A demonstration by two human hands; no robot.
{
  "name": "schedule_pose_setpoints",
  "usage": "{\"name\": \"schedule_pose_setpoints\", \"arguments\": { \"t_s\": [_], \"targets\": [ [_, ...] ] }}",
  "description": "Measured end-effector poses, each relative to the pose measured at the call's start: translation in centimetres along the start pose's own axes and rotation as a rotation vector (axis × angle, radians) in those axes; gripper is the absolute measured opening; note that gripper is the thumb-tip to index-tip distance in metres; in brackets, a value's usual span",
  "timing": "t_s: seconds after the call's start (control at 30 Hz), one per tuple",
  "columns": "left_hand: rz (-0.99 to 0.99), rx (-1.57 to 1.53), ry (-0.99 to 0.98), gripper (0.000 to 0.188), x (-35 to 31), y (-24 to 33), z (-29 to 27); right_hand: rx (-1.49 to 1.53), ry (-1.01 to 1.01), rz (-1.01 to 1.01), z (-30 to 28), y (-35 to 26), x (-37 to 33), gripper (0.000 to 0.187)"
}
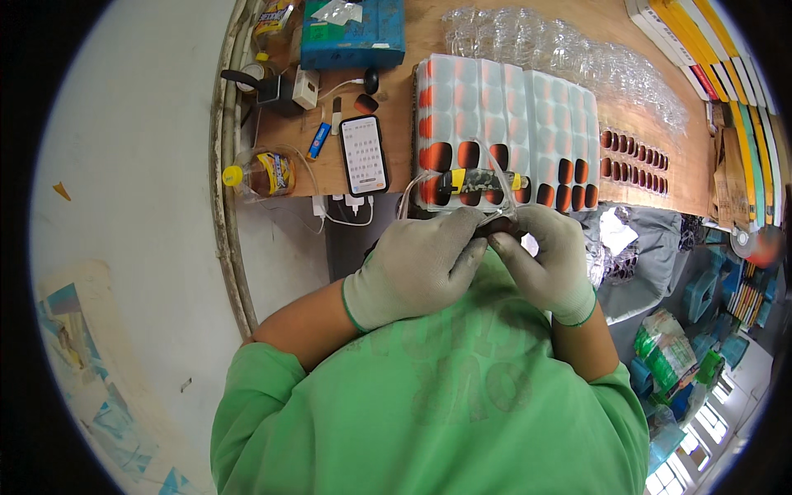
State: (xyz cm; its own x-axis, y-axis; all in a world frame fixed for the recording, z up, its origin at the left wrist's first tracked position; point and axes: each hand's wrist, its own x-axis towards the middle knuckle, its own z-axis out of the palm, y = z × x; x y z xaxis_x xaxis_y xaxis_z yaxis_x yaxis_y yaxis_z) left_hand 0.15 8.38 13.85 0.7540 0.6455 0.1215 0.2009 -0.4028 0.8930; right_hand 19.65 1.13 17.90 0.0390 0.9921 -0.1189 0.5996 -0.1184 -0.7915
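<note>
- Left hand [415,266], in a grey knit glove, curled with fingers [467,247] pressed together around a small dark oval piece [500,228], thumb side turned toward the other hand.
- Right hand [551,257], gloved alike, fingers [505,247] pinching the same dark piece from the opposite side; fingertips of both hands touching, just above the green shirt [429,396].
- Dark piece mostly hidden between the fingertips; exact shape hard to tell.
- Clear plastic film or tubing [410,191] looping up from the fingertips toward the tray; what it joins to cannot be told.
- Just beyond the fingers: a white moulded tray [528,99] on the table [429,37], most pockets showing pale and empty, only the rows nearest the fingers filled with dark orange-black oval pieces [469,154]. Judged from that: a small share of the tray loaded, the greater part left to fill.
- Yellow-capped patterned tool [478,180] lying across the filled pockets, near the fingertips.
- To the right of the fingers and further off: a strip of small dark ovals [634,153] in two rows on the table.
- Far beyond the fingers: a heap of clear plastic blister shells [569,49].
- To the left of the fingers: a smartphone [364,153] with lit screen, a yellow-capped bottle [262,173] lying on its side, a blue box [353,33] further off.
</note>
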Motion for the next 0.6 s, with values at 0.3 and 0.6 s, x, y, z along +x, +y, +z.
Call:
{"name": "schedule_pose_setpoints", "arguments": {
  "t_s": [0.3, 0.6],
  "targets": [
    [0.013, -0.032, -0.572, 0.032, -0.1, -2.0, -4.1, 0.073, -0.33, -0.326, 0.8, 1.0, 1.2, 0.031],
    [-0.597, 0.194, -0.063, 0.029, -0.7, -24.7, -3.4, 0.125, -0.307, -0.302, -1.8, 4.2, 0.8, 0.018]
  ]
}}
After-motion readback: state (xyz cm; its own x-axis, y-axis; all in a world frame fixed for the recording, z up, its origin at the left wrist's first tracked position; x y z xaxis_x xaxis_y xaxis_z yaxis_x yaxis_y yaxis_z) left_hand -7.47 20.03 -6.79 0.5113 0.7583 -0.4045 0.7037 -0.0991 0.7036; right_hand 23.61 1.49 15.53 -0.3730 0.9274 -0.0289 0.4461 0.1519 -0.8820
